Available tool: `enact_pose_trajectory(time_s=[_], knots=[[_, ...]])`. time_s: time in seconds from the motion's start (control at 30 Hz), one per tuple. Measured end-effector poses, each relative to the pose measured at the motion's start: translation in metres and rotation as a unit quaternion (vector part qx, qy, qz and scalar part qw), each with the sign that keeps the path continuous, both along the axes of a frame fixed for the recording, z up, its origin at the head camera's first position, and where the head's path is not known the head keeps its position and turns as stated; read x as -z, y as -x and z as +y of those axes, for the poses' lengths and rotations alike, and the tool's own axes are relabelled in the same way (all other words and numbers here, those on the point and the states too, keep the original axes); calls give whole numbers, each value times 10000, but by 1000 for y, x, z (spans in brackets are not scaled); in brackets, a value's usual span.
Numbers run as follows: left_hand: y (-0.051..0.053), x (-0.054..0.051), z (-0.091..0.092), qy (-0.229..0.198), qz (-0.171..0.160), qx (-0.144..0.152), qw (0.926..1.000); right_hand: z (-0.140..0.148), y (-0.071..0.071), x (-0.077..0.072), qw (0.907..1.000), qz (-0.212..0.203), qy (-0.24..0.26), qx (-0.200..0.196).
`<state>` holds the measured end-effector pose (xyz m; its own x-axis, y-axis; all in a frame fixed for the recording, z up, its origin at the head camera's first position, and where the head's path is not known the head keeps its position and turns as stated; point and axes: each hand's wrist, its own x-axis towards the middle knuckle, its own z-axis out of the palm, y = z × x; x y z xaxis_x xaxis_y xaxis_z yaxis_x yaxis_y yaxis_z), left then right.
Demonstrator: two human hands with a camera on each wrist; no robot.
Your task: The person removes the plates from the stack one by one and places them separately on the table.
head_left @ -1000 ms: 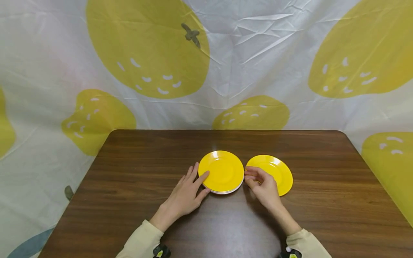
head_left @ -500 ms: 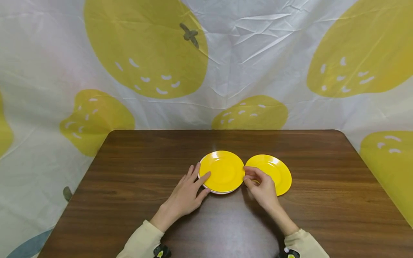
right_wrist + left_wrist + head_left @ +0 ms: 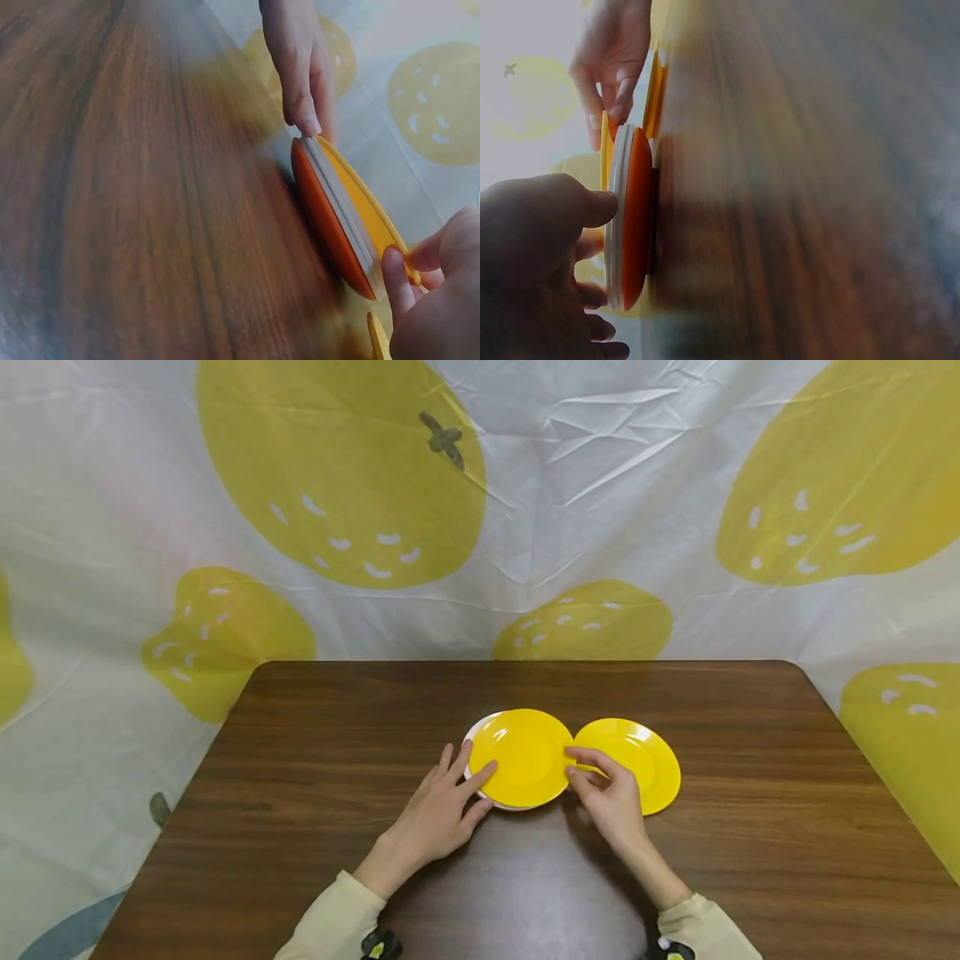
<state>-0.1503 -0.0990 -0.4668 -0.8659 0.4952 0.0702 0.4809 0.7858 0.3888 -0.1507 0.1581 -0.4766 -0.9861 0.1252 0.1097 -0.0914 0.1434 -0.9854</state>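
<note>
A yellow plate (image 3: 522,758) tops a stack of white plates (image 3: 343,196) over an orange dish (image 3: 636,217), its right side tilted up off them in the right wrist view. The right hand (image 3: 613,802) pinches its right rim between thumb and fingers. The left hand (image 3: 430,817) rests spread at the stack's left side, a finger on the yellow plate and the thumb at the white rims. Another yellow plate (image 3: 654,768) lies on the table to the right, partly behind the right hand.
The brown wooden table (image 3: 315,727) has rounded far corners. Behind it hangs a white cloth (image 3: 525,527) printed with large yellow fruit. Dark wrist devices sit at both sleeves.
The top yellow plate has shifted slightly right and its right side has risen, showing more white rim at the left. The right hand has closed on its edge; the left hand has moved slightly right.
</note>
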Motion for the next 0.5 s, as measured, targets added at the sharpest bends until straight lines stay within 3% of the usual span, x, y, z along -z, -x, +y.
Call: enact_pose_trajectory(time_s=[0.5], knots=[[-2,0,-2,-44,-7,9,10000,7,-5,4,9964,-55,569,629]])
